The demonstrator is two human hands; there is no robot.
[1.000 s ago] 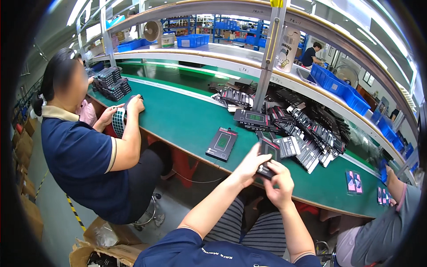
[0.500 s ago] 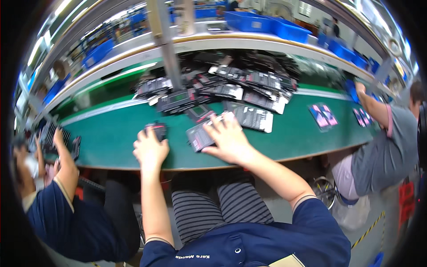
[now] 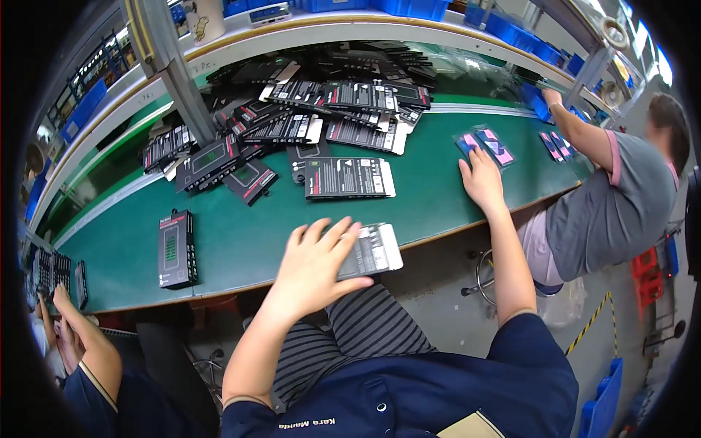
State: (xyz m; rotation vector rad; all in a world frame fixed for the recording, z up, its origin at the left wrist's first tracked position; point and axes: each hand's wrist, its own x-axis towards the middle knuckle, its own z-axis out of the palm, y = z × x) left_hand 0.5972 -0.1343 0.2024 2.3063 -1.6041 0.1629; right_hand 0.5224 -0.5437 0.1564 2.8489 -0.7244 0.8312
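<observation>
My left hand (image 3: 310,266) is spread, palm down, over a black and white retail box (image 3: 374,250) at the table's near edge. Its fingers and thumb lie along the left part of this box, hiding that end; a pale flap sticks out at the right end. My right hand (image 3: 482,179) reaches out to the right, its fingers extended to two flat clear packets with pink and dark blue pieces (image 3: 496,148). The fingertips touch the nearer edge of the packets. Another black box (image 3: 175,248) lies alone on the left, and one with a white open flap (image 3: 347,177) lies ahead.
A heap of black boxes (image 3: 292,109) covers the back of the green table (image 3: 241,233), around a metal post (image 3: 179,87). More pink packets (image 3: 558,146) lie near a co-worker (image 3: 613,182) on the right. Another co-worker (image 3: 102,358) sits at the left. Blue bins (image 3: 409,7) stand on the shelf.
My right hand has left the box and moved right to the pink packets. My left hand has moved off the small dark box onto the near-edge box. The view has turned right.
</observation>
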